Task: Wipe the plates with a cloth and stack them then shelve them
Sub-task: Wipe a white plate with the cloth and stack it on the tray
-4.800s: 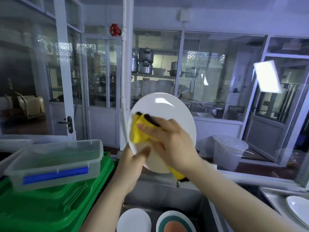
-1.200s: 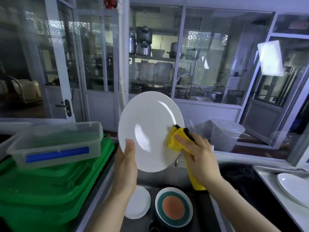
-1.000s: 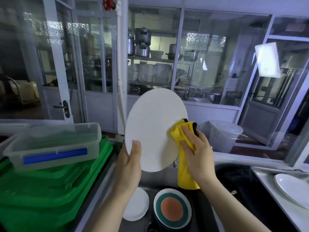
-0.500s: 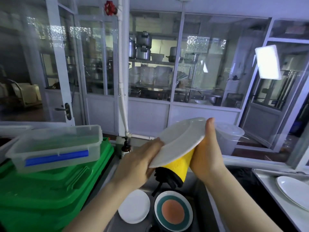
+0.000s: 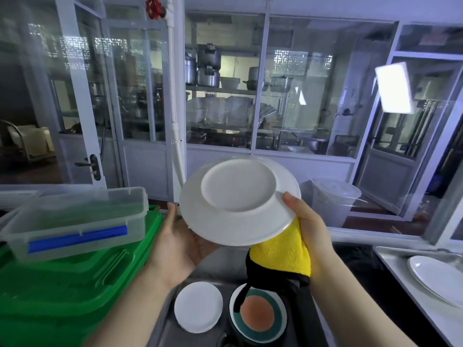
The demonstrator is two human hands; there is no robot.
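Right-hand grip (image 5: 310, 229) pinches the upturned white plate (image 5: 239, 200) with the yellow cloth (image 5: 281, 251) over the sink, left hand (image 5: 179, 242) open beneath; unwiped plates (image 5: 198, 306) below await, shelving undone.

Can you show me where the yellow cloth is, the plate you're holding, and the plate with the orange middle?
cloth (image 5: 283, 254): head view, on its yellow fold under the plate.
held plate (image 5: 238, 187): head view, on its flat underside.
orange plate (image 5: 259, 315): head view, on its orange centre.
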